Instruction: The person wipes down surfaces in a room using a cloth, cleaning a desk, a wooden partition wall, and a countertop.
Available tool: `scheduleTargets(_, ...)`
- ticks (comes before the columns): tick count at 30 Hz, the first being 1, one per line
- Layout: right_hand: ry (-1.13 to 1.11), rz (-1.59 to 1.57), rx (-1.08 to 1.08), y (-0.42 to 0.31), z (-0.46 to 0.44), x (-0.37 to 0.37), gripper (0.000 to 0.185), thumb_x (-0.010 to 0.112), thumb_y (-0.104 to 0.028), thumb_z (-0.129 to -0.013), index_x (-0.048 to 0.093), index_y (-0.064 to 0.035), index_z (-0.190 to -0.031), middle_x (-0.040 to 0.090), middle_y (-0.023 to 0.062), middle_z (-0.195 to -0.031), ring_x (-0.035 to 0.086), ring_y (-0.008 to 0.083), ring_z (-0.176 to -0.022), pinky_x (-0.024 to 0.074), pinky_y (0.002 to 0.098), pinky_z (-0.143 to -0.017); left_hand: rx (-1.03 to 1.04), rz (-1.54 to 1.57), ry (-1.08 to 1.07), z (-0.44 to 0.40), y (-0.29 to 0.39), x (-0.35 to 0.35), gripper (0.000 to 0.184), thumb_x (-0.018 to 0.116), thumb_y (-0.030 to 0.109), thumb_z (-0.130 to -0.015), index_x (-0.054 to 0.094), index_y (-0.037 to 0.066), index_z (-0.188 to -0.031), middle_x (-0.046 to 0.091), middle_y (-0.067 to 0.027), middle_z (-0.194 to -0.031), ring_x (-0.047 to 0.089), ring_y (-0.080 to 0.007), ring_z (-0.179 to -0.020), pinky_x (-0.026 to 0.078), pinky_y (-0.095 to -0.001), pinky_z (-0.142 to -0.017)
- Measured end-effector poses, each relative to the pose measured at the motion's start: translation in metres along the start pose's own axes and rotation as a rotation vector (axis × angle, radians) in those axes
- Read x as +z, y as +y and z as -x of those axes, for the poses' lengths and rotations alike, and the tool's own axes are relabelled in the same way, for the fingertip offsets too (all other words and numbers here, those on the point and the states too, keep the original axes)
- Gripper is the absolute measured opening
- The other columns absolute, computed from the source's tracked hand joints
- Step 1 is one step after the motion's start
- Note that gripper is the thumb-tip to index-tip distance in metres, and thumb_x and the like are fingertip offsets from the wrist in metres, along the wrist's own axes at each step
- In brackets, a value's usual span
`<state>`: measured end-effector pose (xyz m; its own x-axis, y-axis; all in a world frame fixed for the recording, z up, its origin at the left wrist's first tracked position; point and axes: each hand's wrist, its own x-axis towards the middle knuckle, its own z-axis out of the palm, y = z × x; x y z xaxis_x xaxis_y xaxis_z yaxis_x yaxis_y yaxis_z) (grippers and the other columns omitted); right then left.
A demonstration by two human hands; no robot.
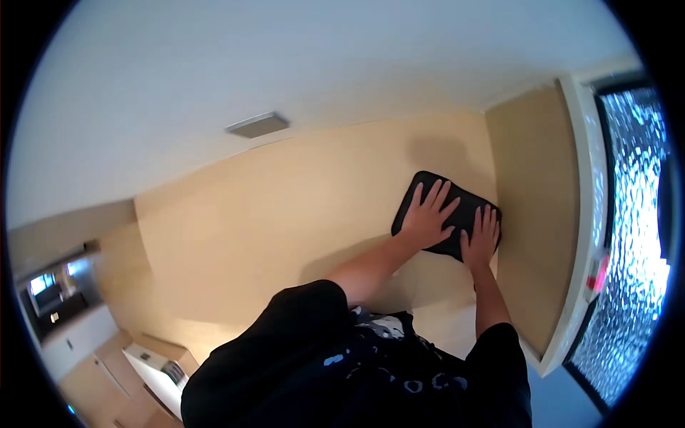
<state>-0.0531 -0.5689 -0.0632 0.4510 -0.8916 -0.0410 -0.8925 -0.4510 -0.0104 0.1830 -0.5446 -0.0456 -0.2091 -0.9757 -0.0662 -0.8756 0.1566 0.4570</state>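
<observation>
A flat black pad-like thing (464,212) with rounded corners lies against the beige surface, near its right-hand corner; I cannot tell its exact kind. My left hand (429,220) rests flat on its left and middle part, fingers spread. On its right part is my right hand (481,239), palm down with the fingers stretched out. Both hands touch the black thing and neither grips it. The palms hide part of its lower edge.
A beige side panel (534,207) rises close to my right hand. Beyond its white frame (586,185) is a bright textured glass pane (635,228). A small grey plate (260,125) sits on the pale wall. A white box (157,374) stands at lower left.
</observation>
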Motion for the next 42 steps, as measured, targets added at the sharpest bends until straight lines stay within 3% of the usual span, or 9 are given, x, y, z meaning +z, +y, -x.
scheduleTargets(5,0.002,-0.011,-0.177,-0.113,-0.096,-0.008,0.076,0.061,-0.039,-0.090,0.037,-0.0061,-0.155,0.028,0.0163,-0.165,0.022,0.0384,-0.153,0.0159,0.0595,-0.121,-0.336,-0.042,0.159,0.054,-0.064,-0.030,0.070,0.052,0.053,-0.096,0.040,0.019,-0.156,0.024,-0.0177,-0.166,0.019,-0.0340,-0.154,0.017,-0.0631,-0.119)
scheduleTargets(10,-0.056,-0.216,-0.621,-0.291,-0.101,-0.008,0.076,0.063,-0.043,-0.088,0.042,-0.0081,-0.152,0.030,0.0187,-0.163,0.025,0.0400,-0.151,0.0195,0.0679,-0.117,-0.761,-0.139,0.297,0.206,-0.147,-0.065,0.077,0.063,0.052,-0.088,0.044,0.015,-0.152,0.030,-0.0205,-0.162,0.027,-0.0400,-0.150,0.020,-0.0683,-0.115)
scheduleTargets(13,-0.133,-0.310,-0.818,-0.397,-0.079,-0.013,0.072,0.062,-0.044,-0.088,0.046,-0.0106,-0.150,0.036,0.0150,-0.161,0.030,0.0356,-0.150,0.0195,0.0632,-0.119,-0.930,-0.202,0.358,0.317,-0.185,-0.061,0.092,0.061,0.053,-0.089,0.029,-0.001,-0.156,0.030,-0.0196,-0.163,0.024,-0.0384,-0.152,0.016,-0.0623,-0.119)
scheduleTargets(16,-0.156,-0.425,-0.974,-0.480,-0.059,-0.004,0.071,0.060,-0.045,-0.090,0.047,-0.0109,-0.150,0.036,0.0124,-0.161,0.028,0.0321,-0.150,0.0199,0.0591,-0.121,-1.082,-0.267,0.427,0.399,-0.207,-0.061,0.078,0.057,0.046,-0.094,0.034,0.000,-0.153,0.032,-0.0193,-0.162,0.025,-0.0400,-0.151,0.016,-0.0616,-0.119)
scheduleTargets(18,-0.169,-0.450,-1.004,-0.515,-0.054,-0.002,0.071,0.060,-0.046,-0.090,0.046,-0.0112,-0.150,0.035,0.0119,-0.162,0.026,0.0311,-0.152,0.0182,0.0584,-0.121,-1.313,-0.503,0.255,0.416,-0.209,-0.069,0.075,0.056,0.045,-0.096,0.036,0.002,-0.153,0.031,-0.0203,-0.162,0.025,-0.0416,-0.150,0.017,-0.0618,-0.119)
scheduleTargets(20,-0.188,-0.447,-1.020,-0.536,-0.058,-0.001,0.070,0.060,-0.045,-0.090,0.047,-0.0115,-0.150,0.034,0.0113,-0.162,0.024,0.0302,-0.152,0.0163,0.0572,-0.122,-1.408,-0.363,0.234,0.418,-0.220,-0.082,0.073,0.055,0.045,-0.097,0.035,0.003,-0.154,0.029,-0.0207,-0.162,0.024,-0.0422,-0.150,0.017,-0.0623,-0.119)
scheduleTargets(25,-0.159,-0.475,-0.995,-0.550,-0.087,0.000,0.069,0.058,-0.043,-0.092,0.044,-0.0114,-0.152,0.034,0.0100,-0.162,0.023,0.0289,-0.152,0.0139,0.0551,-0.124,-1.460,-0.334,0.449,0.391,-0.283,-0.085,0.073,0.051,0.049,-0.099,0.033,0.008,-0.157,0.026,-0.0201,-0.164,0.021,-0.0394,-0.152,0.017,-0.0631,-0.119)
scheduleTargets(32,-0.103,-0.421,-0.702,-0.490,-0.120,-0.009,0.068,0.056,-0.045,-0.095,0.044,-0.0119,-0.152,0.034,0.0102,-0.162,0.025,0.0288,-0.152,0.0163,0.0554,-0.123,-1.042,-0.374,0.355,0.308,-0.325,-0.125,0.082,0.057,0.053,-0.093,0.034,0.006,-0.156,0.027,-0.0163,-0.165,0.020,-0.0379,-0.153,0.016,-0.0638,-0.119)
scheduleTargets(42,0.054,-0.163,-0.303,-0.216,-0.127,-0.012,0.075,0.065,-0.044,-0.088,0.043,-0.0108,-0.152,0.034,0.0142,-0.162,0.029,0.0358,-0.150,0.0212,0.0617,-0.119,-0.453,-0.185,0.237,0.094,-0.178,-0.085,0.084,0.059,0.057,-0.090,0.038,0.006,-0.154,0.030,-0.0150,-0.164,0.021,-0.0351,-0.153,0.017,-0.0644,-0.119)
